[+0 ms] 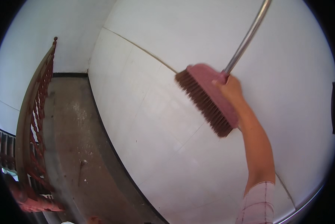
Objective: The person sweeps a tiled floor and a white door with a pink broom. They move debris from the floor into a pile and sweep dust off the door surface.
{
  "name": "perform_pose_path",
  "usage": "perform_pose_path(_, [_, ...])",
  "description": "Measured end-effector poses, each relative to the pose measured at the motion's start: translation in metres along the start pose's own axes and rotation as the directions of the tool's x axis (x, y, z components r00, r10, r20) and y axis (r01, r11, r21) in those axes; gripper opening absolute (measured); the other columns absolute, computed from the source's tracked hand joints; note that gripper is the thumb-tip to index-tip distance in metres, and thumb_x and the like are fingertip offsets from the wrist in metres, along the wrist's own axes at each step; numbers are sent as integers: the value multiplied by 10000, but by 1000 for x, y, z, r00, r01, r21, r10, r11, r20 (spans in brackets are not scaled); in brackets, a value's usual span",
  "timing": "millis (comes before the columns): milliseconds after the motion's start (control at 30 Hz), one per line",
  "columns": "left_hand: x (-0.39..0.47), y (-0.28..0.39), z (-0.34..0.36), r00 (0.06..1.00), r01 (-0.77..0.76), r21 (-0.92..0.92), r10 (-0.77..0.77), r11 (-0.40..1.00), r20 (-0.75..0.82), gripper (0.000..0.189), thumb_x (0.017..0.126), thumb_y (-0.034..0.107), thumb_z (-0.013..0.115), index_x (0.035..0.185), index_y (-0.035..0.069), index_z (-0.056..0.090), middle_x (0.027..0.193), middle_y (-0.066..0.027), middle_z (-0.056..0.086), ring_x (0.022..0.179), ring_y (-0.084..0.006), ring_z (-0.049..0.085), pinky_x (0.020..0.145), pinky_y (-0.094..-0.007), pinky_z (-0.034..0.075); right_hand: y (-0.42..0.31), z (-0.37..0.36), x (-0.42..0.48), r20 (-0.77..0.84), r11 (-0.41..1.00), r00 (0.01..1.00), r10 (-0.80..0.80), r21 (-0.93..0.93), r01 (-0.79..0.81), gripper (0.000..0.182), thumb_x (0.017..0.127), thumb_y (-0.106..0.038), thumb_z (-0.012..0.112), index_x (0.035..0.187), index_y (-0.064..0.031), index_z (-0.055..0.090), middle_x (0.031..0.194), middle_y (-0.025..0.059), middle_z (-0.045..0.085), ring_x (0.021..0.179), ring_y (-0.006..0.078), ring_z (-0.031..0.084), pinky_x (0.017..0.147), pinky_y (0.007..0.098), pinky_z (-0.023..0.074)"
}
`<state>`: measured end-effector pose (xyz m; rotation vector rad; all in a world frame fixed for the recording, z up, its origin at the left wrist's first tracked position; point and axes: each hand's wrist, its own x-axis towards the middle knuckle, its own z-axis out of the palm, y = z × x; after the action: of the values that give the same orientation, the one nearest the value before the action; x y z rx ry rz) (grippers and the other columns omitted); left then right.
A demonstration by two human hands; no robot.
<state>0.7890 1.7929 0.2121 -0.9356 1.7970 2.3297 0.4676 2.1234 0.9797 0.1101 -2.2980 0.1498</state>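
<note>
My right hand (231,89) is closed round the neck of a broom, where the metal handle (247,39) meets the pink plastic broom head (212,86). The head is raised in front of the pale wall, and its brown bristles (204,105) face down and to the left. From the hand the handle runs to the top edge of the picture. Whether the bristles touch the wall I cannot tell. My right forearm comes up from below, in a light checked sleeve. My left hand is out of view.
A brown floor (77,126) with pale marks and scattered bits runs along the wall (156,134), which has a dark skirting strip (111,140). On the left stands a wooden banister (30,92) with red balusters, and stair steps (6,145) show beyond it.
</note>
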Motion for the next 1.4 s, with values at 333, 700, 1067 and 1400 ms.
perform_pose_path(333, [-19, 139, 59, 998, 14, 447, -38, 894, 45, 364, 724, 235, 597, 1015, 17, 584, 848, -122, 628, 728, -200, 595, 654, -343, 492, 39, -33, 37, -37, 897, 997, 62, -436, -72, 416, 728, -326, 674, 1053, -79, 591, 991, 112, 629, 953, 282, 585, 792, 384, 468])
perform_pose_path(700, [126, 107, 101, 990, -74, 288, 36, 955, 134, 312, 742, 202, 606, 1018, 56, 594, 890, -140, 637, 797, -255, 615, 694, -368, 502, 4, 50, 104, 86, 977, 989, 118, -189, -100, 393, 698, -319, 697, 959, -41, 602, 960, 133, 631, 921, 288, 595, 777, 378, 475])
perform_pose_path(1067, [110, 250, 142, 984, -132, 307, 88, 943, 154, 349, 761, 290, 618, 1027, 63, 599, 956, -139, 622, 886, -279, 595, 749, -394, 484, -13, 98, 170, 182, 982, 982, 53, -189, -18, 365, 684, -288, 675, 967, -65, 616, 977, 134, 631, 935, 274, 596, 788, 360, 481])
perform_pose_path(1400, [222, 258, 135, 978, -178, 642, 64, 745, 198, 295, 763, 235, 618, 992, 50, 611, 953, -131, 622, 888, -260, 590, 753, -386, 482, -67, 157, 203, 151, 943, 985, 83, -332, -29, 384, 706, -294, 670, 1004, -60, 606, 983, 119, 627, 951, 273, 588, 803, 367, 477])
